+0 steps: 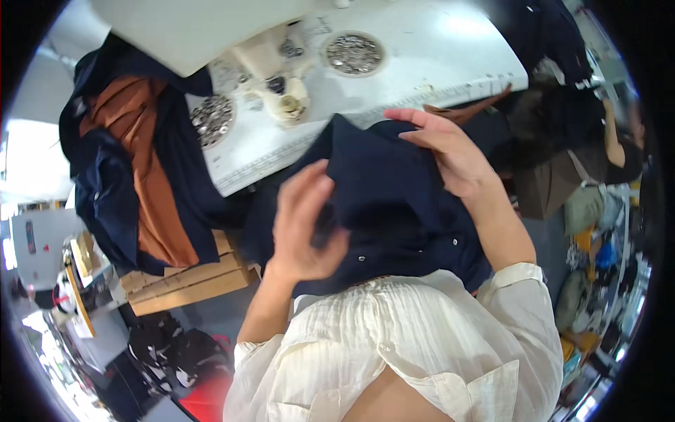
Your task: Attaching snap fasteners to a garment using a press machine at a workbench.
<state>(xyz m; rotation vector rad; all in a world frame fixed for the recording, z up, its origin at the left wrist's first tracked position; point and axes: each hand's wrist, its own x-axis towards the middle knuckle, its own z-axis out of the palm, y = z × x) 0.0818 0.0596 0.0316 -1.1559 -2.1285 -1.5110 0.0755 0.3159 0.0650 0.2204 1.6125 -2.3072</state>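
A dark navy garment (385,184) lies across my lap and up against the front edge of the white machine table (443,63). Small metal snap fasteners (361,258) show on its lower part. My left hand (306,227), blurred, hovers at the garment's left side with fingers apart and nothing in it. Over the upper right edge of the cloth, my right hand (448,147) has its fingers spread; light contact with the fabric cannot be made out. Beyond them stands the pale head of a fastener-attaching machine (285,95).
Round recesses hold many small metal parts (354,54), with more metal parts (212,120) at left. A navy garment with orange-brown lining (153,174) hangs over the table's left end above a wooden box (190,282). Another person (580,121) is at the right.
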